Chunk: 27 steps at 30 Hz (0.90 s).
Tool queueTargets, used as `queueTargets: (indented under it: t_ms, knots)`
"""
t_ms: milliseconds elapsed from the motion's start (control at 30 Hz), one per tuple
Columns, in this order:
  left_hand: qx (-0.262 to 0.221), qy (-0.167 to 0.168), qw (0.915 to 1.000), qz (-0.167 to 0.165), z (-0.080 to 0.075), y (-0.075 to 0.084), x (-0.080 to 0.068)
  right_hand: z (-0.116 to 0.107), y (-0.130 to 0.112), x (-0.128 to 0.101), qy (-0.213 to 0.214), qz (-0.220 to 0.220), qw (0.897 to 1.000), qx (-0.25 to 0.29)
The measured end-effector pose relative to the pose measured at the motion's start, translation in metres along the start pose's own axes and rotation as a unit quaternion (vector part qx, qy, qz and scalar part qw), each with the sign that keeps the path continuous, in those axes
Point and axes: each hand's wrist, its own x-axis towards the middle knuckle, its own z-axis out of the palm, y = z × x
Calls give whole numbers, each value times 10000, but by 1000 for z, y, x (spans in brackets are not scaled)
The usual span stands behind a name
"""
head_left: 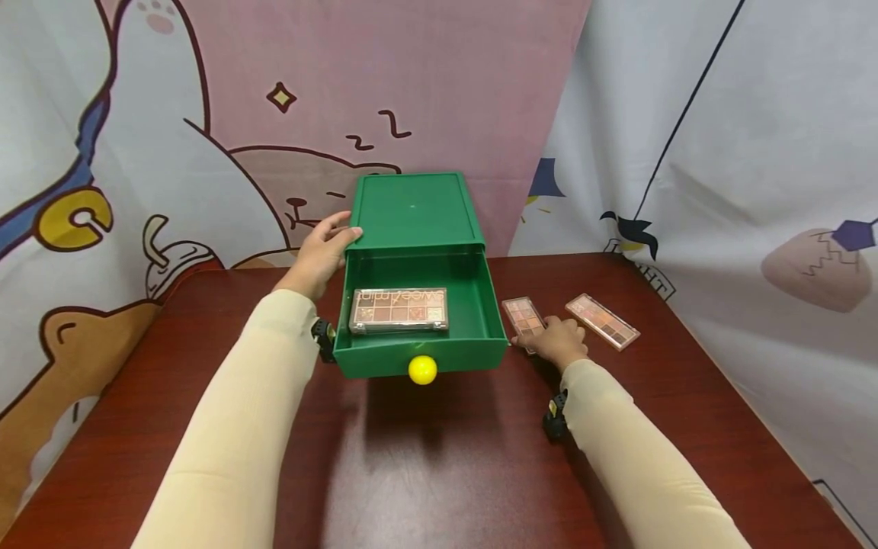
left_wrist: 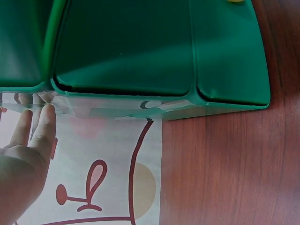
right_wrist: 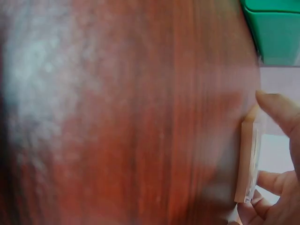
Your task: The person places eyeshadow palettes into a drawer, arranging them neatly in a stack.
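A green drawer box (head_left: 414, 210) stands on the table, its drawer (head_left: 469, 305) pulled out towards me. In the drawer lies a clear-lidded eyeshadow palette (head_left: 400, 309). My left hand (head_left: 322, 252) rests against the box's left side, and the left wrist view shows fairly straight fingers (left_wrist: 44, 131) touching it. To the right of the drawer, my right hand (head_left: 557, 341) grips the near end of a second eyeshadow palette (head_left: 523, 316), thumb and fingers at its opposite edges. That palette's edge (right_wrist: 246, 161) shows in the right wrist view. Part of it is hidden under the hand.
A third eyeshadow palette (head_left: 604, 322) lies on the dark red table (head_left: 439, 480), right of my right hand. A yellow ball knob (head_left: 422, 370) sticks out from the drawer's front. A printed cloth (head_left: 480, 91) hangs behind the table.
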Motion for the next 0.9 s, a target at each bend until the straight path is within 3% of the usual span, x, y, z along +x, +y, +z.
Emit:
queueTargets:
  t_ms: [267,467,667,900]
  knots:
    - [5,-55,10000,-35,-2,1,0,2,-4,0,93,49,9998,-170]
    - [102,-85,9999,-19,0,0,-2,5,-1,1,184,0,9997,168]
    - [113,-59,9999,-12,0,-1,-2,8,2,2,488,-320,9962,641]
    - [97,-66,9999,-32,-1,0,-3,5,0,6,975,-818,9886,804]
